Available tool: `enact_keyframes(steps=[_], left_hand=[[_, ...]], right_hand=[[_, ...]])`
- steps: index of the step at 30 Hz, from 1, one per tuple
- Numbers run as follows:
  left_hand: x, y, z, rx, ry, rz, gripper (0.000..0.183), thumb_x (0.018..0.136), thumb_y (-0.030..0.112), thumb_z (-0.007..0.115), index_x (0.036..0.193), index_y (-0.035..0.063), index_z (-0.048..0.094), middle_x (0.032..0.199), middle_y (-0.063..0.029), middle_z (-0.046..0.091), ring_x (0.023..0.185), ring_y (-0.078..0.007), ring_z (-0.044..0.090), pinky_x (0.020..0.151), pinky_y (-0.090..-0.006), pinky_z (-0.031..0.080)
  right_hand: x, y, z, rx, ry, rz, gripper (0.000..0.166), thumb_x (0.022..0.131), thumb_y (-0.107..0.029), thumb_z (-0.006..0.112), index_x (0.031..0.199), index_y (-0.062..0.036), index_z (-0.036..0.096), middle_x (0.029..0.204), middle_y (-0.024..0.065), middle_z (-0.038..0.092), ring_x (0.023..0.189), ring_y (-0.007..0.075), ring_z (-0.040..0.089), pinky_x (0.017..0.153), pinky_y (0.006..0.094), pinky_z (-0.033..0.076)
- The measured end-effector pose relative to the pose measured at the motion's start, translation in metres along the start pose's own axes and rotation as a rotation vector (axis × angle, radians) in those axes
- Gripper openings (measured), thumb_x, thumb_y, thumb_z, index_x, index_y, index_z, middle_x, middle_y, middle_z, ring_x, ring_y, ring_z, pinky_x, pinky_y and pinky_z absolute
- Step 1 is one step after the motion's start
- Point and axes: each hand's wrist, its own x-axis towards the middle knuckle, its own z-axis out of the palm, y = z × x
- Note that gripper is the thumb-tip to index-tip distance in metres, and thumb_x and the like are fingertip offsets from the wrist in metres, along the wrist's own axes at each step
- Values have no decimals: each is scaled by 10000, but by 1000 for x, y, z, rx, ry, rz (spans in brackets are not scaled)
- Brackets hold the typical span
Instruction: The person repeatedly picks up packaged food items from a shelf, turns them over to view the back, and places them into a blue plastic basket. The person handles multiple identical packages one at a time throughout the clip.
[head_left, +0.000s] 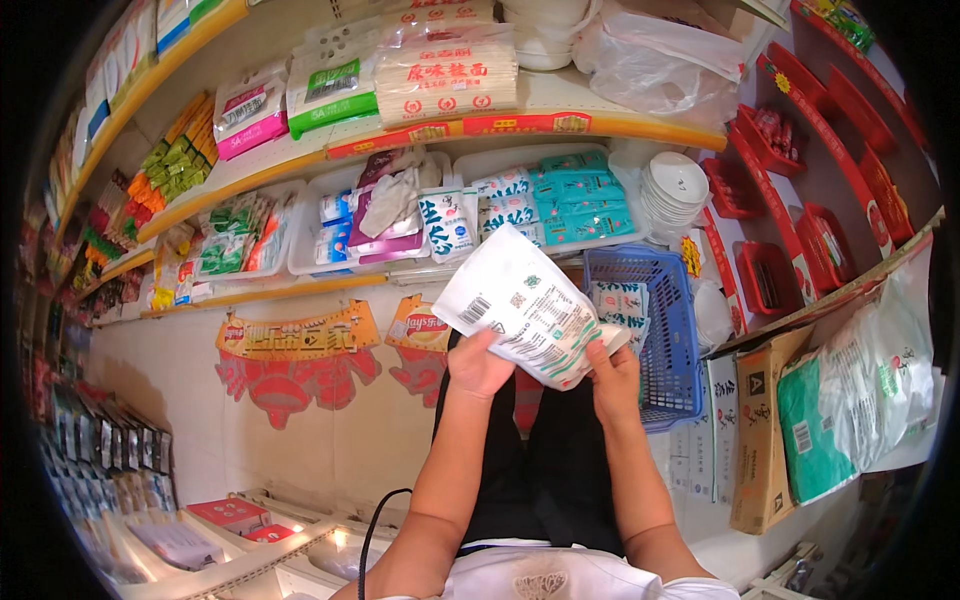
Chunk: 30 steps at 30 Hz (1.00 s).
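Note:
A white printed packet (517, 307) is held tilted between both hands, its side with a barcode and small print facing up. My left hand (480, 365) grips its lower left edge, thumb on top. At the lower right corner, my right hand (616, 379) pinches the packet, and a pale bit of material (613, 337) shows by its fingers; what that is I cannot tell. Just beyond stands a plastic tray (637, 229) of white and teal packets (581, 199). A blue plastic basket (675, 409) beside my right hand contains similar white packets (621, 300).
A greyish cloth (391, 201) lies on packets in another tray (300, 251). Noodle packs (446, 75) line the shelf above. Stacked white bowls (675, 184) stand right of the trays, near a red display rack (765, 277). Cartons (757, 442) and a large plastic bag (855, 397) are at right.

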Motion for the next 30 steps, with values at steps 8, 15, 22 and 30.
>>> enact_keyframes(steps=[8, 15, 22, 30], left_hand=[[3, 6, 3, 682, 229, -109, 410, 749, 5, 588, 1131, -8, 438, 1046, -84, 550, 956, -145, 525, 820, -281, 418], [-18, -36, 14, 342, 144, -393, 599, 687, -35, 602, 1221, 38, 341, 1154, -83, 470, 1069, -202, 453, 886, -326, 370], [-28, -62, 4, 183, 117, -384, 537, 685, -78, 573, 1173, 70, 405, 1115, -75, 495, 1034, -215, 483, 866, -337, 403], [-20, -53, 4, 215, 138, -238, 467, 724, -63, 560, 1151, 70, 424, 1094, -78, 504, 999, -205, 507, 831, -328, 441]], right_hand=[[44, -52, -24, -261, 64, -105, 229, 825, -176, 532, 957, 10, 544, 836, 34, 579, 725, 66, 510, 626, 210, 416], [104, -125, -4, -1219, -231, -350, 298, 750, -273, 537, 920, -33, 584, 801, 156, 594, 729, 263, 570, 671, 334, 441], [100, -148, 45, -1454, -300, -605, 262, 706, -258, 577, 884, -69, 611, 785, 161, 599, 773, 318, 563, 692, 391, 441], [76, -102, 19, -224, -142, 46, 682, 740, -272, 624, 1246, 34, 285, 1085, 147, 508, 971, 219, 504, 826, 309, 398]])
